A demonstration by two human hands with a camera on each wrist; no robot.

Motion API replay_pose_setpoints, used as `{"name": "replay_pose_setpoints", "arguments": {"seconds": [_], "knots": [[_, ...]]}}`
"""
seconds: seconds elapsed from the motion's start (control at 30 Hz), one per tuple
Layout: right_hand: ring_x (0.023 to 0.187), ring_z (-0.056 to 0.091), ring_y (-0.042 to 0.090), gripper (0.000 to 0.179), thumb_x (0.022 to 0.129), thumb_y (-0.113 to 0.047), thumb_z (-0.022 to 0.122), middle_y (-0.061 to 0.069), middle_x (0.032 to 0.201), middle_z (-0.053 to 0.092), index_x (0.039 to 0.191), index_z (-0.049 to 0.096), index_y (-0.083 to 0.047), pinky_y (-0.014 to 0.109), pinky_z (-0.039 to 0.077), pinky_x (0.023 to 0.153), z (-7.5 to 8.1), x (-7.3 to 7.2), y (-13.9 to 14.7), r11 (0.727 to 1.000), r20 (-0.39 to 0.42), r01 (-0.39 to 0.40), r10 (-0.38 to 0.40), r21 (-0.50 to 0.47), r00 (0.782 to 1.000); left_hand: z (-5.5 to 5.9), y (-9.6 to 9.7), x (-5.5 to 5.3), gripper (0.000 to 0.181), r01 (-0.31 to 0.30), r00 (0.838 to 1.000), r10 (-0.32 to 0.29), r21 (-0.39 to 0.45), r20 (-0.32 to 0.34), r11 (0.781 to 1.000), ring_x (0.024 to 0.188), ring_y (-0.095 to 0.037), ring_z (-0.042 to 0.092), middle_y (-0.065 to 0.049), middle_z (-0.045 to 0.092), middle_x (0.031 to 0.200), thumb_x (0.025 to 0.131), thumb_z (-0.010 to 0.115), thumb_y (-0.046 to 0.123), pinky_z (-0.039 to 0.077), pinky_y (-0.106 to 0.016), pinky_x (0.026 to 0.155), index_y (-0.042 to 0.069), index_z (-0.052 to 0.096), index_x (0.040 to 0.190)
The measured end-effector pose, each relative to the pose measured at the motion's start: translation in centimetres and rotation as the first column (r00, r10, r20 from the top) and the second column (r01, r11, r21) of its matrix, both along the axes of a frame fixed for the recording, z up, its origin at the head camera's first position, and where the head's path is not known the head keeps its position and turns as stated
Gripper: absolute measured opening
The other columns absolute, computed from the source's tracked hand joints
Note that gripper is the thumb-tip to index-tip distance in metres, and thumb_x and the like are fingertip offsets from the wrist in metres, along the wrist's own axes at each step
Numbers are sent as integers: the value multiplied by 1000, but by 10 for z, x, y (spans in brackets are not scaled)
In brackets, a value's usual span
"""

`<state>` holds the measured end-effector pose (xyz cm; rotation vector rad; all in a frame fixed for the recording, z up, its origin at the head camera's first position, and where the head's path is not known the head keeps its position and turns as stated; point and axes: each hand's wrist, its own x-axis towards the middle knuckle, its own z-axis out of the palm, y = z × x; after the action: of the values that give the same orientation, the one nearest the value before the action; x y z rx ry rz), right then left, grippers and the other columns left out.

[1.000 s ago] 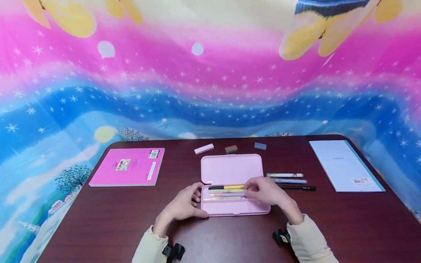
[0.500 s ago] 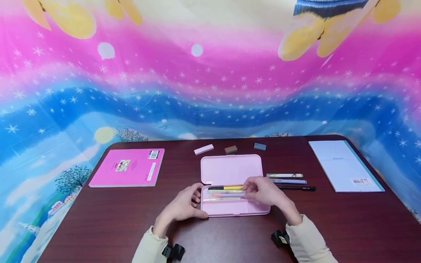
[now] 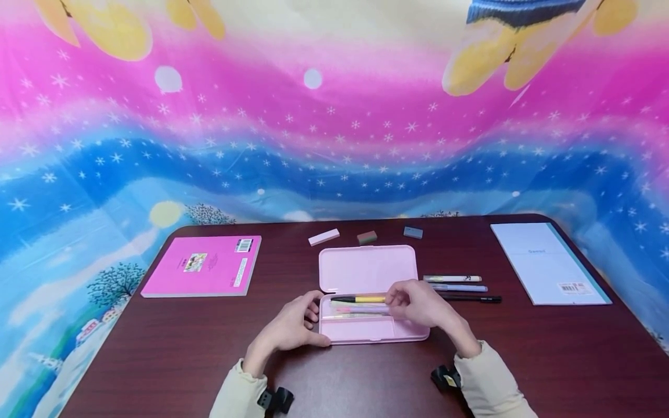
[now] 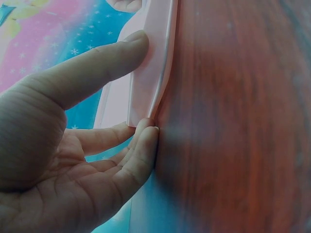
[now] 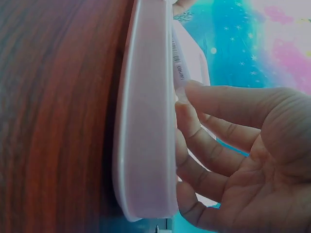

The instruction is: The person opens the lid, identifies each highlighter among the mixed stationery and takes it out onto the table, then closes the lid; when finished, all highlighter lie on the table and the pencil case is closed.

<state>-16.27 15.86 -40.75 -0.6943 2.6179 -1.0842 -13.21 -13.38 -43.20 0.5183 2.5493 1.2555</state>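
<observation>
A pink pencil case (image 3: 355,331) lies on the table with its lid (image 3: 367,269) laid back. My left hand (image 3: 291,322) holds the case's left end; in the left wrist view its thumb presses the front wall and the fingers bend at the end. Over the right half of the case is my right hand (image 3: 420,303). Its thumb and forefinger pinch a lilac pen (image 5: 178,63) bearing a barcode. Inside the back compartment, a black-and-yellow pen (image 3: 360,299) lies beside several pale pens, their right ends hidden by the right hand.
To the right of the case lie a white marker (image 3: 453,278), a blue pen (image 3: 460,288) and a black pen (image 3: 473,298). Behind are pink (image 3: 324,237), brown-green (image 3: 367,237) and grey (image 3: 413,232) erasers. A pink book (image 3: 204,266) is left, a pale-blue notebook (image 3: 549,263) right.
Pens in the back compartment have shifted slightly beside the right hand's fingers. Both hands stay almost in place, and the case has not moved.
</observation>
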Motion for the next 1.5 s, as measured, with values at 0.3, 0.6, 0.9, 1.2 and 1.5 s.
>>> {"name": "replay_pose_setpoints", "arguments": {"seconds": [0.3,0.6,0.9,1.2,1.5], "knots": [[63,46,7,10,88,-2,62,-4,76,61,91,70,-6,24,40,59,1,-2,5,1000,-55,0,0,-3,998,0,1,-1,74,5,1000,-5,-1,0,1000,84,-16,53,-7,51,96,65,89,18,49,-24,69,3,48,124],[62,52,9,4,88,-5,65,3,74,65,90,68,-5,23,40,54,1,-4,7,996,-68,49,-54,-78,996,1,1,0,74,5,1000,-5,-2,-4,1000,83,-16,53,-6,51,96,65,89,18,49,-24,69,2,48,124],[69,60,17,6,87,-10,69,7,80,67,90,69,-5,24,47,63,1,-5,13,966,37,137,-133,-219,990,0,1,0,74,5,1000,-5,2,-9,1000,83,-15,53,-7,51,96,64,89,18,49,-24,69,2,48,124],[74,63,23,14,86,-9,69,12,84,68,96,67,0,30,51,63,8,-6,25,926,70,198,-186,-322,980,-1,1,-1,75,7,1000,-7,-7,-5,1000,83,-16,53,-7,51,96,65,89,19,49,-25,70,2,48,125],[71,62,19,16,89,-5,64,21,86,66,99,64,8,34,55,66,12,-7,32,852,175,299,-246,-429,953,-2,0,0,76,0,1000,0,-9,-8,1000,83,-16,53,-6,50,96,64,89,19,49,-24,70,2,47,125]]}}
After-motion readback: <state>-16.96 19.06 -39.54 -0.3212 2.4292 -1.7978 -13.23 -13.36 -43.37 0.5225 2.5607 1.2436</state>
